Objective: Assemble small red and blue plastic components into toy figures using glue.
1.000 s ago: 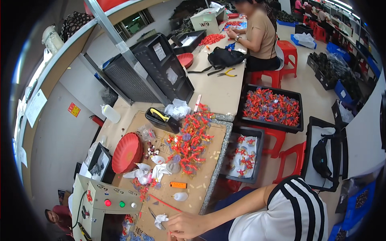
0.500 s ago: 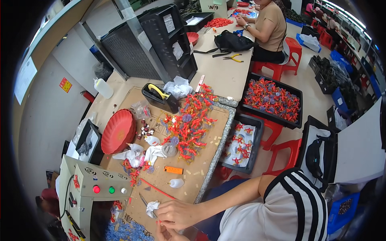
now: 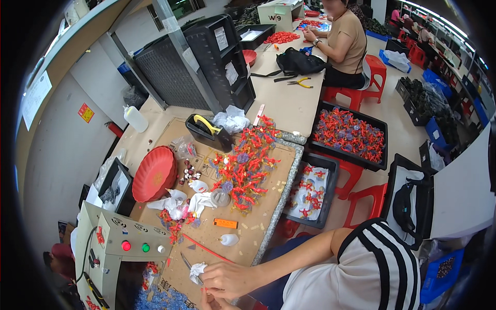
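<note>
My right hand is closed near the bottom of the view. From its fingers sticks out a slim pointed metal tool with white wrapping around its middle; whether it is a knife or tweezers I cannot tell. Just below, my left hand is pinched at a tiny red piece, partly cut off by the lower edge. A thin red strip lies just beyond my hands. Farther off are a small white bottle, an orange box and a heap of red, yellow and purple plastic figures.
To the left stands a beige machine with coloured buttons; blue pieces lie by it. A red fluted bowl and a black holder sit farther back. Trays of figures stand right of the table edge. A co-worker sits beyond.
The whole view has shifted slightly, so the table things appear a little lower and to the right. My hands stay together in nearly the same pose.
</note>
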Action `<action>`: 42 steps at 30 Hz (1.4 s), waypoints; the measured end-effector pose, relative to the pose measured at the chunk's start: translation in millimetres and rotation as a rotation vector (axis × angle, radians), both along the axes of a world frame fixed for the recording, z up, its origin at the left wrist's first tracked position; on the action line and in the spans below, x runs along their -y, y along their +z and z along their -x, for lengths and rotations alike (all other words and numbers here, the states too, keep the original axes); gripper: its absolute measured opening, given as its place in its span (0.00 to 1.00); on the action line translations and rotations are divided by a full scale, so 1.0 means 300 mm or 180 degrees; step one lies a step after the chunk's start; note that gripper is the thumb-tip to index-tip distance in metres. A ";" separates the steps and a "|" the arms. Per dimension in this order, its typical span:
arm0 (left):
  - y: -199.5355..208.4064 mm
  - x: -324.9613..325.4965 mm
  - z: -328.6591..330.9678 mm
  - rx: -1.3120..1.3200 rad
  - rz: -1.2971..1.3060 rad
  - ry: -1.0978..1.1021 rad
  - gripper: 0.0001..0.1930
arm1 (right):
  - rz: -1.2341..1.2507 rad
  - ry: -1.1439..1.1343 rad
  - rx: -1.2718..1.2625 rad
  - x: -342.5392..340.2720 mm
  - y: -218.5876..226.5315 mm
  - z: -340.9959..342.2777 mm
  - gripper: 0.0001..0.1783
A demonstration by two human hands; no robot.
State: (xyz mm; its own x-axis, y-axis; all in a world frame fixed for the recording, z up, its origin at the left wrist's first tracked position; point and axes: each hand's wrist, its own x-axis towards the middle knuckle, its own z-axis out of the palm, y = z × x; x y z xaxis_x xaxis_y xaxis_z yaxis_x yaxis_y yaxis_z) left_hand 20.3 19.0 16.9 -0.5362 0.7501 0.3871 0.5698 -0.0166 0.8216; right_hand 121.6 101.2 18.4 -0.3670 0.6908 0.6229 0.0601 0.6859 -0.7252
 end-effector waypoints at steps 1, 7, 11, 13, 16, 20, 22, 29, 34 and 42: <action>0.004 0.001 -0.003 -0.0017 -0.0035 -0.0027 0.12 | -0.0030 -0.0023 -0.0007 0.006 -0.004 0.005 0.09; 0.028 0.018 -0.025 0.0004 -0.0106 -0.0044 0.12 | -0.0029 -0.0052 -0.0034 0.024 0.014 -0.013 0.09; 0.020 0.033 -0.024 -0.0030 -0.0197 -0.0066 0.12 | -0.0094 -0.0089 -0.0058 0.041 0.010 -0.011 0.09; 0.023 0.043 -0.025 -0.0035 -0.0222 -0.0071 0.12 | -0.0192 -0.0139 -0.0169 0.050 0.010 -0.008 0.09; 0.013 0.052 -0.015 0.0006 -0.0256 -0.0094 0.12 | -0.0222 -0.0135 -0.0143 0.056 0.009 -0.002 0.10; -0.006 0.055 0.010 0.0085 -0.0336 -0.0119 0.12 | -0.0156 -0.0089 0.0009 0.059 0.012 0.011 0.10; -0.014 0.054 0.017 0.0175 -0.0345 -0.0103 0.12 | -0.0068 0.0043 0.0111 0.054 -0.008 0.027 0.09; -0.020 0.043 0.068 0.0261 -0.0053 0.0133 0.12 | -0.0052 0.0194 0.0177 0.025 -0.015 0.088 0.09; -0.011 0.028 0.085 0.0476 -0.0149 0.0174 0.12 | -0.0091 0.0261 0.0252 0.010 -0.015 0.123 0.10; -0.018 0.019 0.097 0.0418 -0.0115 0.0111 0.11 | -0.0130 0.0147 0.0115 0.003 -0.048 0.148 0.08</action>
State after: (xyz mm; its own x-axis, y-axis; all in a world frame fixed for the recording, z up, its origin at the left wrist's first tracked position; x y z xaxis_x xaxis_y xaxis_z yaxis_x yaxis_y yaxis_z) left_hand -9.0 13.4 11.3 -0.6095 0.7170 0.3383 0.4581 -0.0298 0.8884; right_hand 77.2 100.4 3.9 -0.4206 0.6469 0.6360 0.0533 0.7175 -0.6945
